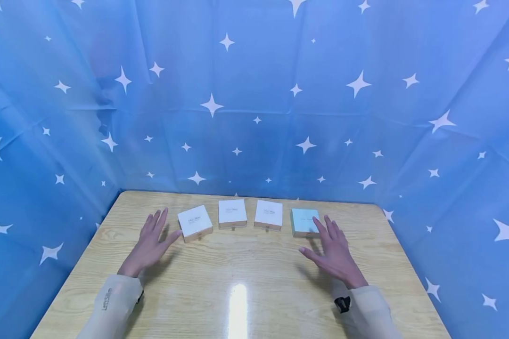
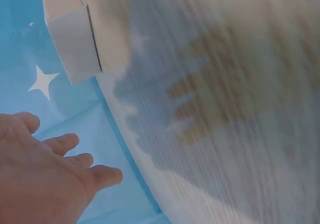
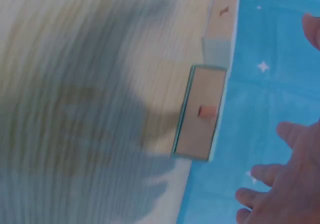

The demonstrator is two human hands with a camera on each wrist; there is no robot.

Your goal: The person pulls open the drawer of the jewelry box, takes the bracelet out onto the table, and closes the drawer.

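Observation:
Four small boxes would exceed my count, so I say several stand in a row near the far table edge. At the left end is a tilted white box (image 1: 194, 221), then a second white box (image 1: 232, 212) and a third white box (image 1: 268, 213). A mint-green box (image 1: 304, 220) ends the row at the right; its front with a small tab shows in the right wrist view. My left hand (image 1: 150, 245) hovers left of the first white box, fingers spread, holding nothing. Over the table by the green box, my right hand (image 1: 332, 249) has spread fingers and holds nothing.
The boxes share a light wooden table (image 1: 186, 292) with a bright light reflection near its middle. A blue curtain (image 1: 254, 80) with white stars surrounds its back and sides.

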